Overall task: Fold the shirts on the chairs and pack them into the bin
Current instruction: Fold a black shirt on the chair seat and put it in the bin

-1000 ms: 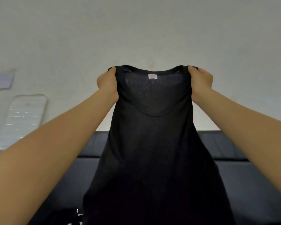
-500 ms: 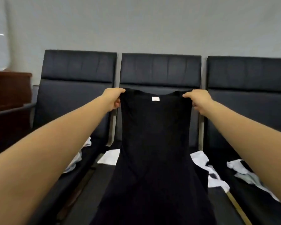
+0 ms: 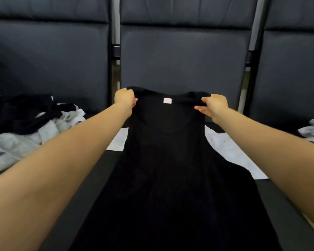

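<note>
Two bare arms reach forward. The left hand and right hand each pinch a shoulder of a black shirt with curled fingers, stretching it between them above the middle chair. Crumpled clothes lie left of the fingers.

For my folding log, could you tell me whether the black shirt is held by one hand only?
No, the left hand and the right hand each grip a shoulder of the black shirt.
</note>
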